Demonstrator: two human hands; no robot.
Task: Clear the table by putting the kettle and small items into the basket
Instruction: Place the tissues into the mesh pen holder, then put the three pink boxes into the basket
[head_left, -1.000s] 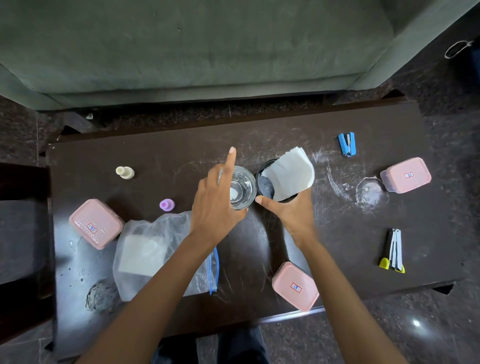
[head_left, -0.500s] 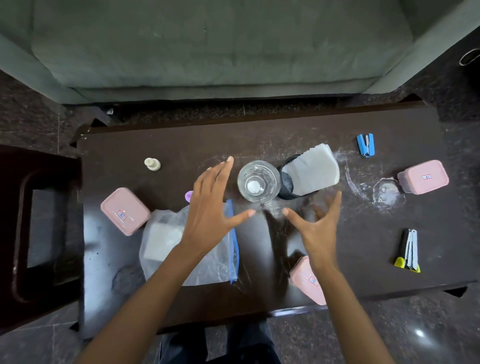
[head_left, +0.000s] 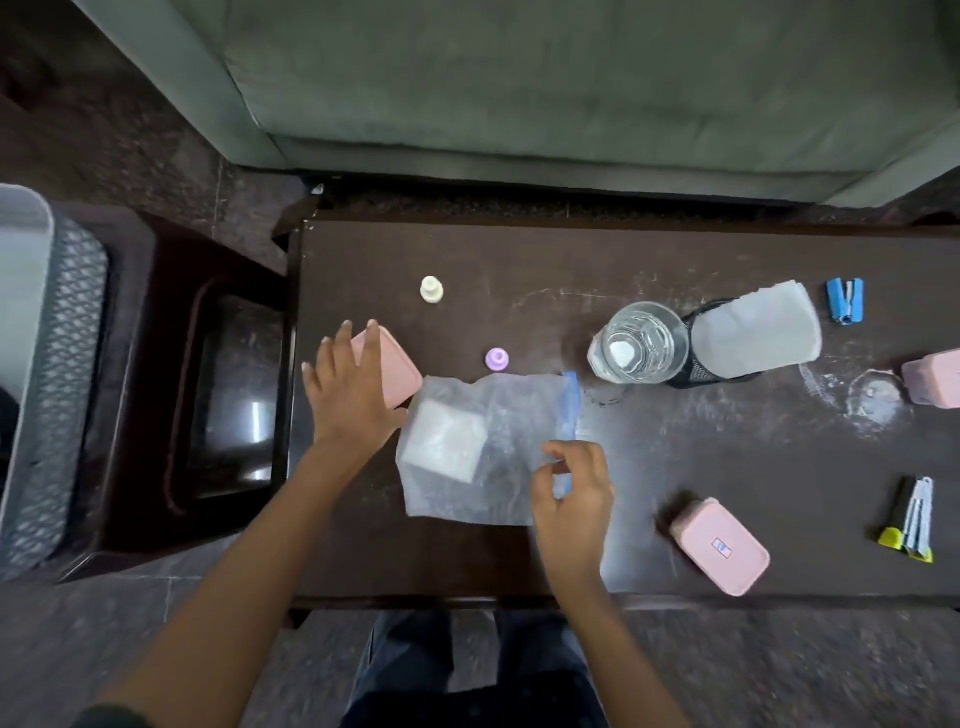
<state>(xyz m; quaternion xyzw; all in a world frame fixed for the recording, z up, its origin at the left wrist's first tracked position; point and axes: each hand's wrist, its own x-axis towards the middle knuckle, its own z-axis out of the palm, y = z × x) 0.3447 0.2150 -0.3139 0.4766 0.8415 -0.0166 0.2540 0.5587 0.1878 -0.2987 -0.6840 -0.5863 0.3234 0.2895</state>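
Note:
My left hand (head_left: 353, 395) lies spread over the left part of a pink lidded box (head_left: 397, 376) near the table's left end, fingers apart. My right hand (head_left: 571, 499) pinches the near right corner of a clear zip bag (head_left: 483, 452) with a blue seal and a white pad inside. A grey perforated basket (head_left: 36, 395) stands on a dark stool at the far left. A small cream cap (head_left: 431, 289) and a purple cap (head_left: 497, 359) sit behind the bag. No kettle is in view.
On the dark table (head_left: 675, 467) stand a glass (head_left: 639, 343), a black mesh holder with white tissue (head_left: 753, 335), a blue clip (head_left: 844, 301), two more pink boxes (head_left: 719, 553) (head_left: 935, 376) and a yellow-black tool (head_left: 911, 519). A green sofa (head_left: 519, 78) runs along the far side.
Both hands left the glass and tissue holder and moved left. The left hand now covers the pink box, the right has closed on the bag's corner. The view swung left, showing the basket.

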